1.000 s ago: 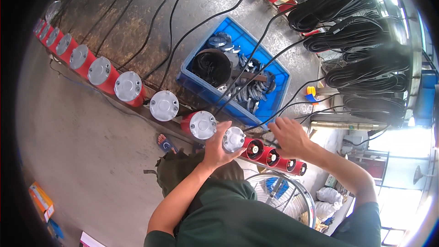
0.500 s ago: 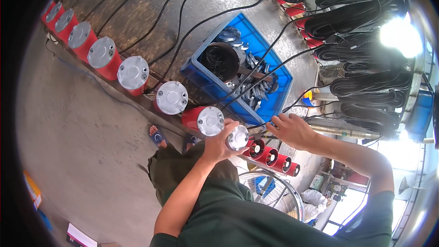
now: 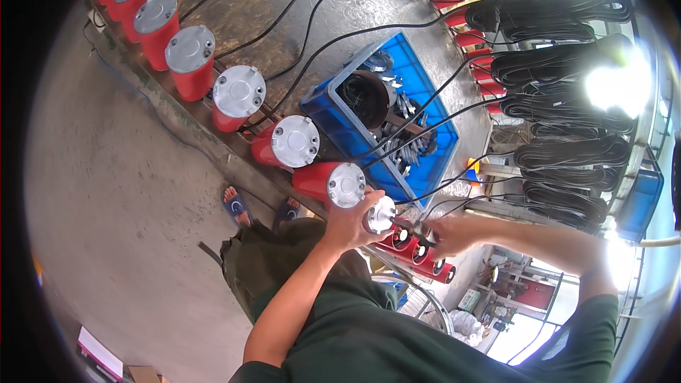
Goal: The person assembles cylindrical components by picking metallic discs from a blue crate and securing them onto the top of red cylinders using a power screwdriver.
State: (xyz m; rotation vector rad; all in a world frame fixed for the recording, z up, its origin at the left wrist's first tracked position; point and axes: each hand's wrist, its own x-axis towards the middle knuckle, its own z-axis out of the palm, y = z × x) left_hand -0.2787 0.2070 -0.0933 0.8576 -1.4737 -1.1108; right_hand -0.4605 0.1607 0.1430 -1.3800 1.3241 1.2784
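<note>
Head view, only one there is:

Left hand (image 3: 347, 223) is wrapped around a red cylinder with a silver end cap (image 3: 381, 214), fingers closed round the body just behind the cap. It sits at the near end of the row, at the counter (image 3: 213, 138) edge, right next to the following red unit (image 3: 333, 183).

Right hand (image 3: 448, 234) is just beside it, fingers pinched narrow on a small dark tool or fitting (image 3: 417, 230) aimed at the cap end. Can't tell exactly what the piece is, too small.

Handling, my read: metal motor-type body, rigid, probably heavy for its size. Painted shell looks smooth, could slip, so grip mid-body with the whole palm, not by the cap or the cable. Cap face has small holes or screws, keep fingertips off those.

Around it: more red cylinders with round silver caps (image 3: 294, 142) lined up along the counter toward upper left. Black cables (image 3: 340, 35) run across the steel top. Blue crate (image 3: 425, 99) behind holds a dark round part and loose metal pieces. Coiled black cable bundles (image 3: 560, 71) hang at right. Smaller open-ended red cylinders (image 3: 418, 255) sit just under the hands. Sandalled feet (image 3: 237, 206) visible on the concrete floor (image 3: 120, 227) below.
</note>
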